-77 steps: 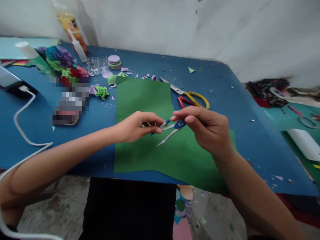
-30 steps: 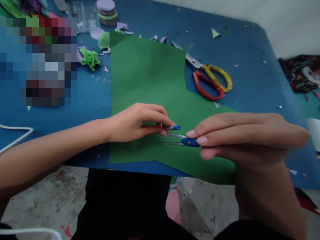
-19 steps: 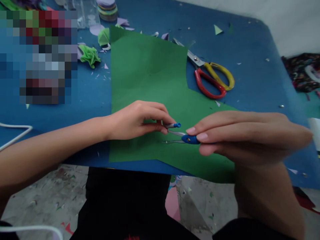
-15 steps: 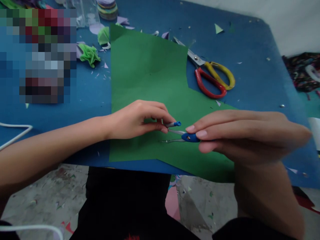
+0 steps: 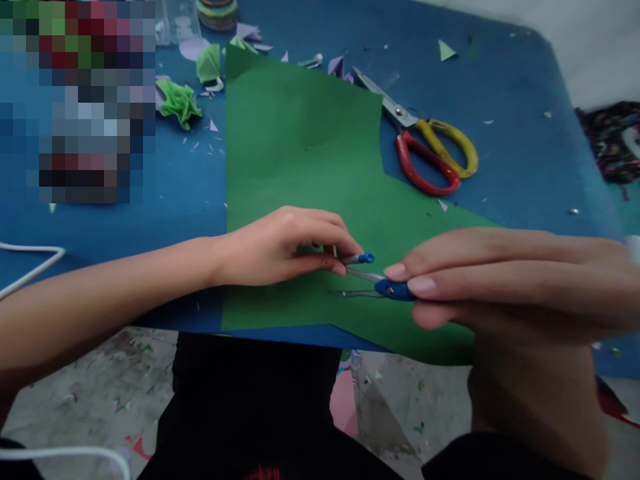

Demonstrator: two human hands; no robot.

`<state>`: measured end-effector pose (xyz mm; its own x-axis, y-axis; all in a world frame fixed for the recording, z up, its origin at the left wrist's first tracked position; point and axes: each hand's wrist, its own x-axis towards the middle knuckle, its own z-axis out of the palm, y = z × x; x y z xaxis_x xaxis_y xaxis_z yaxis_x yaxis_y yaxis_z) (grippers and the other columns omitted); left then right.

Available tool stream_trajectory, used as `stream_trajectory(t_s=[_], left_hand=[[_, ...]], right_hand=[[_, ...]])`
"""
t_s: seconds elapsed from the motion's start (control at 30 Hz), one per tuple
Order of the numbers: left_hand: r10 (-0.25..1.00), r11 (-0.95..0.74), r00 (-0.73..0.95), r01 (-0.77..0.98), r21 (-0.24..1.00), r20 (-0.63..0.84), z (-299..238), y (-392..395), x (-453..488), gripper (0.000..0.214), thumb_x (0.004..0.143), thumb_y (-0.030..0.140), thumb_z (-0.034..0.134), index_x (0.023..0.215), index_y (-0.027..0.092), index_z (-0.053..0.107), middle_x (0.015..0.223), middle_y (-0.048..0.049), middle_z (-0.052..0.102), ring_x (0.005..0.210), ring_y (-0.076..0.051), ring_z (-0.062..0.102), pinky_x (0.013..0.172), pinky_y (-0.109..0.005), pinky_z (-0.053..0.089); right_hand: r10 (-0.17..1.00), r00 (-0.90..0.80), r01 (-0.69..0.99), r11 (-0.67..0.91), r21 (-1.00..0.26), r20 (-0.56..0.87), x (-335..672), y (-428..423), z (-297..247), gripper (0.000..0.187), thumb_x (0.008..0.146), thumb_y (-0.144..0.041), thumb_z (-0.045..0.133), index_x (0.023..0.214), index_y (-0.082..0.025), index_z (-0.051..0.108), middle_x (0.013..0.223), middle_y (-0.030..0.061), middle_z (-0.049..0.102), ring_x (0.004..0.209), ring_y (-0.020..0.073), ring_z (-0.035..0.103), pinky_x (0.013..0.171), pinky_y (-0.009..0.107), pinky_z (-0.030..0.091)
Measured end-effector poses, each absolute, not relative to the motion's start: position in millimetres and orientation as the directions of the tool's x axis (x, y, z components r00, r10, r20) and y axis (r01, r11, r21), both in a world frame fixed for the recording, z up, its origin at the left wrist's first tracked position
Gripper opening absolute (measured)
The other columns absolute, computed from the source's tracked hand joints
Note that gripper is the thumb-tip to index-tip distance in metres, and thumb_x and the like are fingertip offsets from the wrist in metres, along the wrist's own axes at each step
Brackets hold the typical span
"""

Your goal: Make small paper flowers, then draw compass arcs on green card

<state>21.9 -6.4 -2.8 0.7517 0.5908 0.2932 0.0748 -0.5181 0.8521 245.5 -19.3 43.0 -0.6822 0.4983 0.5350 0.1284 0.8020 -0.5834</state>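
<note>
A drawing compass with a blue head (image 5: 393, 289) and two slim metal legs lies sideways over a green paper sheet (image 5: 305, 147). My right hand (image 5: 510, 283) is closed on the blue head, thumb and fingers pinching it. With its fingers pinched, my left hand (image 5: 295, 247) grips the upper leg's end, where a short grey piece with a blue tip (image 5: 367, 258) sticks out. The lower leg points left, free of my fingers. My left fingertips partly hide where the grey piece meets the leg.
Large scissors (image 5: 435, 150) with one red and one yellow handle lie beyond the paper on the blue table (image 5: 520, 167). Crumpled green paper (image 5: 180, 103) and purple scraps sit at the back left. A white cable (image 5: 35, 250) runs along the left.
Both hands and the compass have shifted slightly right and down in the picture; the paper and scissors have also shifted right. The grip of each hand looks the same.
</note>
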Motion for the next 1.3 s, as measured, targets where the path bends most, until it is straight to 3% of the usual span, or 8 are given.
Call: stream_trajectory(t_s=[0.33, 0.8, 1.3], left_hand=[[0.594, -0.531, 0.746, 0.083, 0.844, 0.3, -3.7, -5.3, 21.9, 0.014, 0.085, 0.011, 0.061, 0.095, 0.017, 0.069, 0.093, -0.0049, 0.069, 0.086, -0.013, 0.066, 0.077, -0.022, 0.052], [0.585, -0.549, 0.747, 0.077, 0.832, 0.317, -4.7, -5.0, 20.8, 0.014, 0.086, 0.01, 0.059, 0.095, 0.016, 0.068, 0.092, -0.0052, 0.069, 0.084, -0.012, 0.066, 0.076, -0.022, 0.053], [0.587, -0.531, 0.761, 0.104, 0.841, 0.276, -12.2, -0.6, 21.0, 0.017, 0.087, 0.01, 0.058, 0.1, 0.016, 0.068, 0.096, -0.0046, 0.071, 0.085, -0.012, 0.066, 0.073, -0.02, 0.051]], right_hand=[[0.511, -0.674, 0.127, 0.791, -0.598, 0.534, 240.0, -18.5, 46.6, 0.029, 0.073, -0.019, 0.077, 0.1, -0.029, 0.071, 0.079, -0.0018, 0.075, 0.064, 0.0149, 0.071, 0.06, 0.02, 0.062], [0.406, -0.697, 0.056, 0.852, -0.52, 0.59, 242.0, -15.1, 40.7, 0.018, 0.071, -0.01, 0.077, 0.088, -0.014, 0.071, 0.082, 0.0035, 0.074, 0.072, 0.0129, 0.071, 0.068, 0.016, 0.061], [0.553, -0.628, 0.23, 0.804, -0.548, 0.548, 241.3, -22.0, 42.4, 0.012, 0.073, -0.014, 0.076, 0.081, -0.022, 0.07, 0.071, -0.0016, 0.072, 0.063, 0.0119, 0.069, 0.058, 0.018, 0.058]])
